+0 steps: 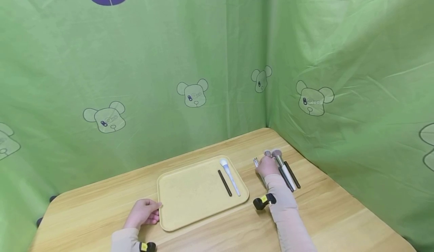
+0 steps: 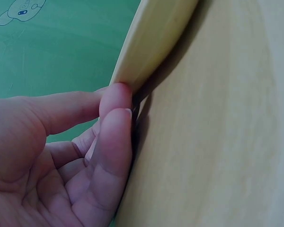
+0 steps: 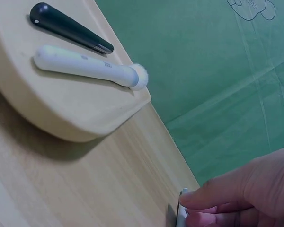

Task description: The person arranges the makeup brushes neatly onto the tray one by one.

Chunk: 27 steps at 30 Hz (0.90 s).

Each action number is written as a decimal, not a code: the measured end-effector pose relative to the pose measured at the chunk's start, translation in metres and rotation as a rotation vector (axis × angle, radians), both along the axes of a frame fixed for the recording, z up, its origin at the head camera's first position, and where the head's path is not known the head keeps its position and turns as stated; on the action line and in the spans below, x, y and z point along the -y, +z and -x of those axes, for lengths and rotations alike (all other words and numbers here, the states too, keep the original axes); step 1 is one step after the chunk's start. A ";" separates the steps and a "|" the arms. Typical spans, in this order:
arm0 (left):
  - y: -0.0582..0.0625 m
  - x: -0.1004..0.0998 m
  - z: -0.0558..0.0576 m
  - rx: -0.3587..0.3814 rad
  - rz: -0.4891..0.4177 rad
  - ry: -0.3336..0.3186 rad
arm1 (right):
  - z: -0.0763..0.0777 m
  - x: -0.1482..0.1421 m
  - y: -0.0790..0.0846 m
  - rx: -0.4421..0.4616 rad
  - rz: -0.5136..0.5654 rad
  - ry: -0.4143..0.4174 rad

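On the table lies a yellow tray (image 1: 190,191), and my left hand (image 1: 144,211) pinches its left rim between thumb and fingers. In the left wrist view, the fingertips (image 2: 116,106) press against the tray's edge (image 2: 154,38). A white makeup brush (image 1: 230,176) and a short black brush handle (image 1: 224,183) lie on the tray's right side. Right of the tray, my right hand (image 1: 268,166) reaches into a group of makeup brushes (image 1: 286,171). Its thumb and fingers pinch a slim pale tool (image 3: 181,215), mostly hidden by the hand; I cannot tell its exact kind.
The brush group, with black and white handles and fluffy heads, lies near the wooden table's (image 1: 325,203) right edge. Green printed curtains (image 1: 149,75) stand behind the table and along its right side.
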<state>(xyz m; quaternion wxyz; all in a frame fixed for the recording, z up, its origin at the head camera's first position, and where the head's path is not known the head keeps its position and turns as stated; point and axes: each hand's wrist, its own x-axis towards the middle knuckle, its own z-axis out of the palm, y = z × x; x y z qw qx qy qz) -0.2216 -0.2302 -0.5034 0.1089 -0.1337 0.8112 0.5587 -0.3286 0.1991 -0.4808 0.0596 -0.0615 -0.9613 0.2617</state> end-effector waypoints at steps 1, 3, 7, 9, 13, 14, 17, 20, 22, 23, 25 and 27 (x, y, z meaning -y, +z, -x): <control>0.000 0.000 0.000 0.000 0.000 0.000 | 0.000 0.000 0.000 -0.007 -0.012 -0.002; 0.000 0.000 0.000 0.001 -0.002 0.000 | 0.001 0.000 -0.001 -0.013 -0.019 -0.005; 0.000 0.000 0.000 0.000 -0.003 0.000 | 0.002 -0.001 -0.002 -0.021 -0.031 -0.011; 0.000 0.001 0.000 -0.001 -0.005 -0.002 | 0.002 0.000 -0.003 -0.013 -0.038 -0.018; -0.001 0.001 0.000 -0.003 -0.007 -0.006 | 0.004 0.001 -0.008 0.012 -0.081 -0.026; -0.001 0.001 0.000 -0.003 -0.007 -0.007 | 0.004 0.001 -0.009 0.014 -0.098 -0.023; -0.002 0.002 0.000 -0.003 -0.009 -0.009 | 0.005 0.004 -0.011 0.005 -0.128 -0.021; -0.003 0.002 0.001 -0.003 -0.009 -0.011 | 0.004 0.006 -0.011 -0.005 -0.126 -0.022; -0.003 0.002 0.001 -0.004 -0.007 -0.012 | 0.003 0.008 -0.010 -0.005 -0.118 -0.028; -0.003 0.002 0.001 -0.005 -0.007 -0.012 | 0.002 0.008 -0.009 -0.006 -0.114 -0.031; -0.003 0.003 0.001 -0.007 -0.005 -0.011 | 0.001 0.009 -0.009 -0.010 -0.126 -0.026; -0.003 0.003 0.001 -0.007 -0.004 -0.012 | 0.000 0.010 -0.008 -0.020 -0.140 -0.020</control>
